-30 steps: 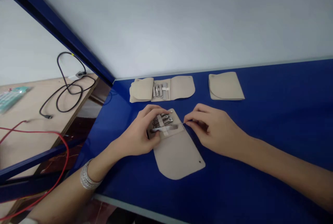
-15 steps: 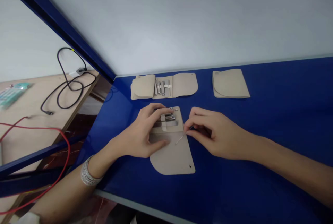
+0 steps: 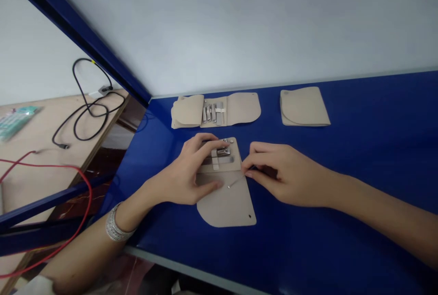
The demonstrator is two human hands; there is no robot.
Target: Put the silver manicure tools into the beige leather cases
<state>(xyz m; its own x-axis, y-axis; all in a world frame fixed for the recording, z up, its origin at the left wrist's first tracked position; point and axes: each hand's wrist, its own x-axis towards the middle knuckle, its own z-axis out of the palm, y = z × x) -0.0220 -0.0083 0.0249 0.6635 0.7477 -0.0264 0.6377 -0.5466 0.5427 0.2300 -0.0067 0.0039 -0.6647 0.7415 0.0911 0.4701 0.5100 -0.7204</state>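
Pinching a slim metal tool [image 3: 236, 181] in right hand [image 3: 280, 174], grip narrow, thumb and forefinger closed on one end. Compared with a second ago: swung down from pointing across at the white strap [image 3: 215, 160], now slanting over the lower flap [image 3: 226, 206] of the near pouch [image 3: 237, 160]. Barely shifted since half a second ago. Cannot tell whether touching the flap at the free tip.

Steadying the near pouch with left hand [image 3: 183, 176], grip wide, fingers spread over the upper panel, thumb moved down from beside the tools onto the lower flap. Turned straighter, too, on the blue tabletop [image 3: 308, 240]. Partly hidden under those fingers: a nail clipper [image 3: 224, 151] and a flat silver piece [image 3: 226, 160], both under the strap.

Reading from that: down to handling one tool, apart from those strapped in. Unchanged behind: open pouch [image 3: 242, 106] with tools showing; farther right, folded pouch [image 3: 304, 107].
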